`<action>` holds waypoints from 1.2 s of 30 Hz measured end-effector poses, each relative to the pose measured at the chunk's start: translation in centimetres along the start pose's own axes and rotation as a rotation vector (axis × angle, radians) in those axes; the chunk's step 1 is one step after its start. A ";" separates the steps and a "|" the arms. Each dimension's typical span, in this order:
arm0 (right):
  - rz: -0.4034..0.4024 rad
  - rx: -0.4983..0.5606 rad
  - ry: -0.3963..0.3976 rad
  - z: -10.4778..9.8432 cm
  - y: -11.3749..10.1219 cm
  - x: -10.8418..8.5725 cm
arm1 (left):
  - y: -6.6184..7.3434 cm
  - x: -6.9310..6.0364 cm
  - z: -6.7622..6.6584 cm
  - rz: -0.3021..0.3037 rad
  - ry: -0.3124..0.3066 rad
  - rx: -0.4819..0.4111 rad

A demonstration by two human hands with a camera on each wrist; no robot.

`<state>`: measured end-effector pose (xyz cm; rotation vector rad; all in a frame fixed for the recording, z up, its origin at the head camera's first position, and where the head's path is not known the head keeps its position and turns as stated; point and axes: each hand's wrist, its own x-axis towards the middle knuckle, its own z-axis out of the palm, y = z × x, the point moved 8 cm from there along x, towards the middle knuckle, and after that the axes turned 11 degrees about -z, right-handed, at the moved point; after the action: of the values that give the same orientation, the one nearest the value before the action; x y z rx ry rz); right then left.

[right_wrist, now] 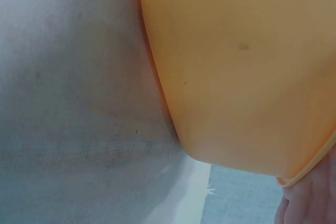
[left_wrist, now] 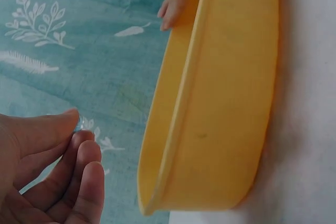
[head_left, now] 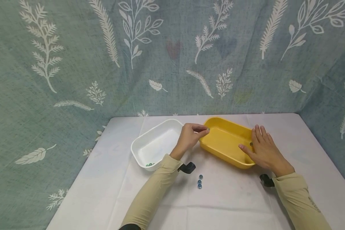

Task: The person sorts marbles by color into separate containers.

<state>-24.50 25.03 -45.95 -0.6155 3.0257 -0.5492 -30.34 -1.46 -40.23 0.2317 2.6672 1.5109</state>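
My left hand [head_left: 188,137] is over the left end of the yellow tray [head_left: 222,142], pinching a small glass marble [head_left: 208,129] between thumb and fingertips. In the left wrist view that marble [left_wrist: 80,125] looks clear bluish and is mostly covered by the fingers. My right hand [head_left: 264,151] rests on the tray's right end, fingers straight along the rim and thumb spread over the inside. A dark green marble [head_left: 251,144] lies in the tray beside this hand. In the right wrist view the tray's outer wall [right_wrist: 236,77] hides most of the hand.
Left of the yellow tray stands a white tray [head_left: 158,145], with several green marbles [head_left: 150,164] in its near corner. Three blue marbles [head_left: 199,182] lie on the white tablecloth [head_left: 227,198] in front. A leaf-patterned curtain [head_left: 172,73] hangs behind the table.
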 end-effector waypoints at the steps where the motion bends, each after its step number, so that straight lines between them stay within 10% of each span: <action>1: 0.000 0.000 0.001 0.0 0.0 0.0 | 0.0 0.2 0.2 -0.002 -0.005 -0.003; 36: -0.002 0.004 0.005 -0.3 -0.2 0.0 | -1.3 3.5 2.5 -0.079 -0.034 0.045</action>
<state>-24.46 24.93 -45.60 -0.6173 3.0287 -0.5575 -33.63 0.58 -42.62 0.1506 2.6525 1.4127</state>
